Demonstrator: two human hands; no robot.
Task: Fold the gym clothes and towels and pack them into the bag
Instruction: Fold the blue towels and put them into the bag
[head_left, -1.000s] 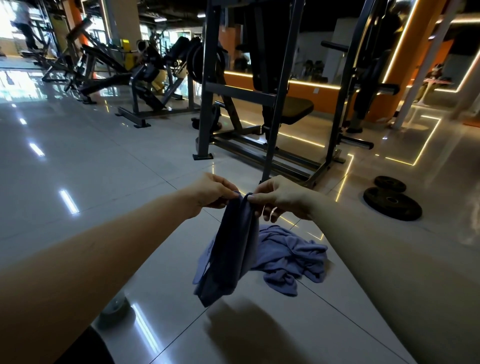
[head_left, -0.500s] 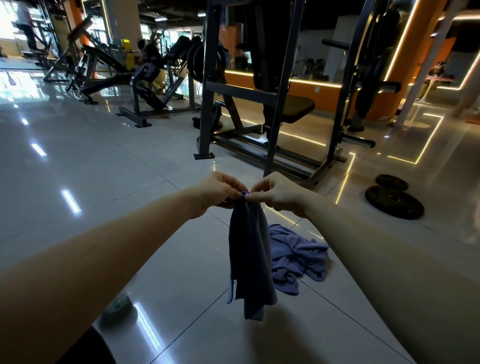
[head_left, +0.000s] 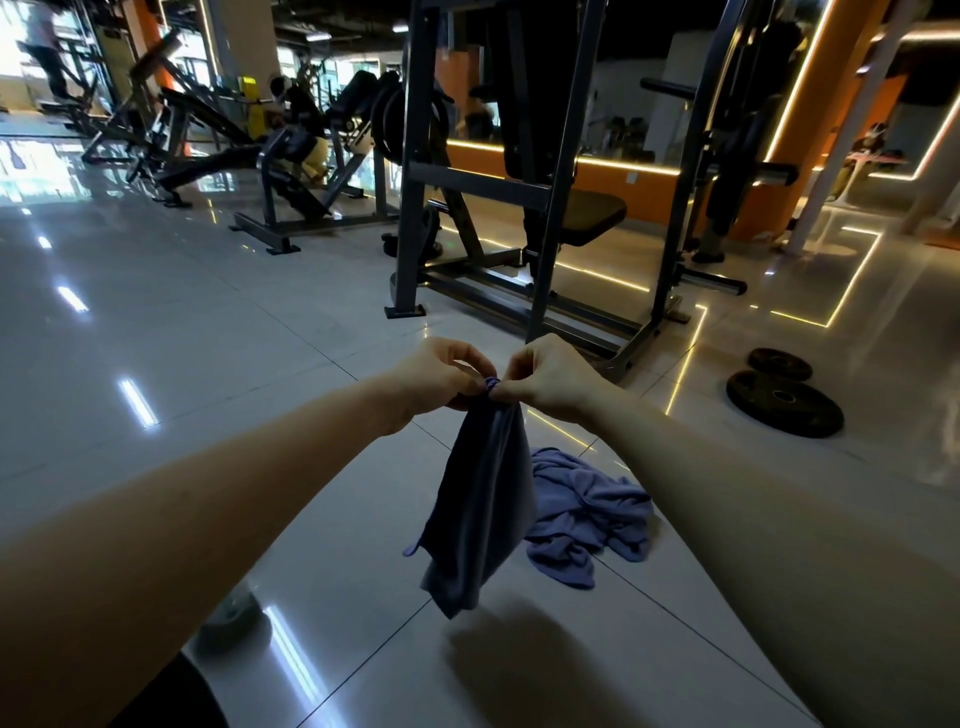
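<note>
A dark blue towel (head_left: 480, 499) hangs in the air in front of me, bunched at its top edge. My left hand (head_left: 439, 376) and my right hand (head_left: 550, 379) pinch that top edge side by side, almost touching. Behind the hanging cloth, a second blue towel (head_left: 584, 512) lies crumpled on the tiled floor. No bag is in view.
A steel exercise rack with a padded seat (head_left: 545, 218) stands just beyond my hands. Two black weight plates (head_left: 784, 402) lie on the floor to the right. More gym machines (head_left: 291, 161) fill the back left. Glossy floor tiles (head_left: 156, 322) spread to the left.
My hands have come closer together at the top edge of the towel. The cloth swung from a leftward slant and hangs straighter and narrower.
</note>
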